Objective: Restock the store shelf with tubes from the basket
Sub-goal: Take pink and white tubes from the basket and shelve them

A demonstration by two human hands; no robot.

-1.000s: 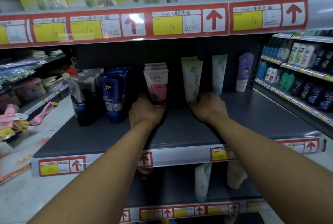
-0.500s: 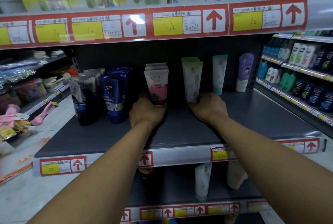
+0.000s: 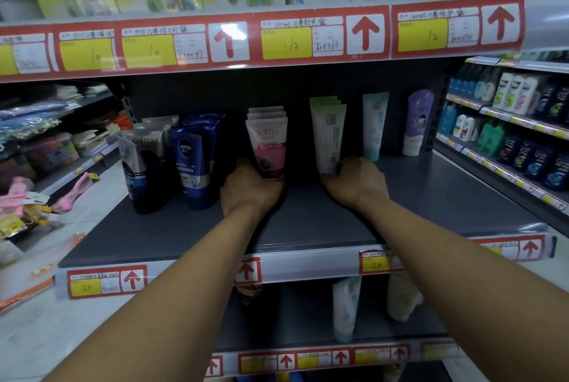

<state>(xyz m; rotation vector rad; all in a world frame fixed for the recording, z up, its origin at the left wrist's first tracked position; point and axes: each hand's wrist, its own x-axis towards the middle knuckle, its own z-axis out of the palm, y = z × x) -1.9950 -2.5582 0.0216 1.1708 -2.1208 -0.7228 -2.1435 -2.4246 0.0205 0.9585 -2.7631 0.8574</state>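
Note:
On the dark grey shelf (image 3: 308,227) several tubes stand upright in rows. My left hand (image 3: 249,189) is wrapped around the base of the front pink and white Softto tube (image 3: 267,143), which heads a short row. My right hand (image 3: 357,181) grips the base of the front pale green tube (image 3: 328,135), with more of the same behind it. Left of my hands stand blue Nivea tubes (image 3: 192,160) and silver-black Softto tubes (image 3: 143,166). The basket is out of view.
A teal-white tube (image 3: 374,124) and a purple-white tube (image 3: 417,121) stand at the back right. The shelf above carries boxes behind a red price strip (image 3: 308,37). A lower shelf holds tubes (image 3: 345,307). Side shelves (image 3: 508,123) of bottles stand at right.
Nothing has visibly moved; both hands stay at the bases of the same two tubes, with only a slight shift of the camera.

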